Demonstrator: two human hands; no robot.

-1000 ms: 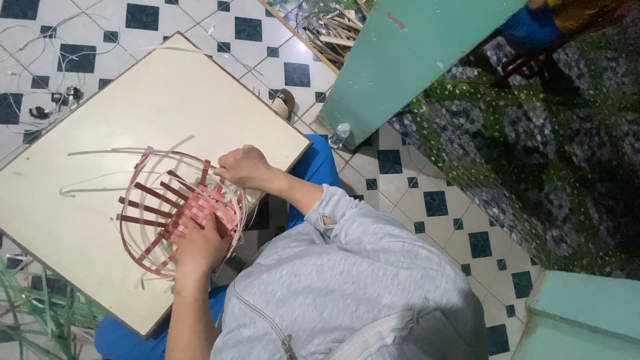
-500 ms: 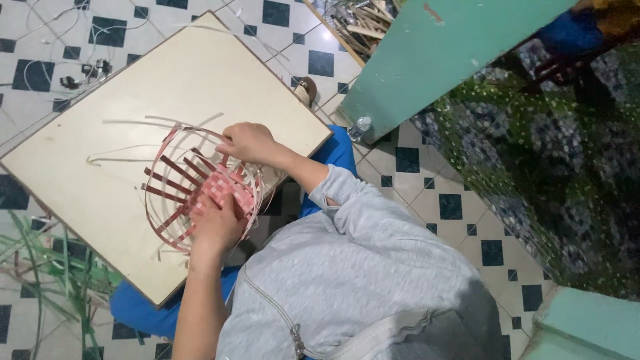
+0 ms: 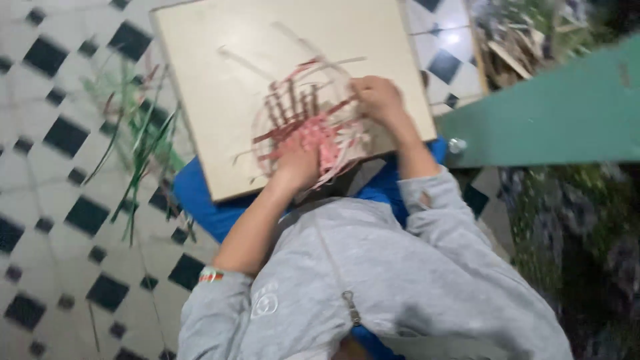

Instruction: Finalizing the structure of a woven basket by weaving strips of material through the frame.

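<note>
Basket: a half-woven basket [image 3: 308, 127] of red and pale strips lies on the near part of a cream board [image 3: 220, 60], close to its lower edge.
Left hand [image 3: 298, 163]: pressed flat on the basket's near side, fingers spread over the pink woven part.
Right hand [image 3: 378, 99]: curled at the basket's right rim, pinching strips; blur hides the exact grip.
Edges: the board's right edge runs just beside the right hand; a green plank [image 3: 553, 113] lies beyond.
Open room: bare board above and left of the basket; green strips [image 3: 140, 147] on the tiled floor [image 3: 47, 200] to the left.

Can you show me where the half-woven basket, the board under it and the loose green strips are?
half-woven basket [image 3: 303, 123], head view, on its red upright ribs.
board [image 3: 220, 80], head view, on its bare pale top.
green strips [image 3: 143, 150], head view, mid-bundle on the tiled floor.
</note>
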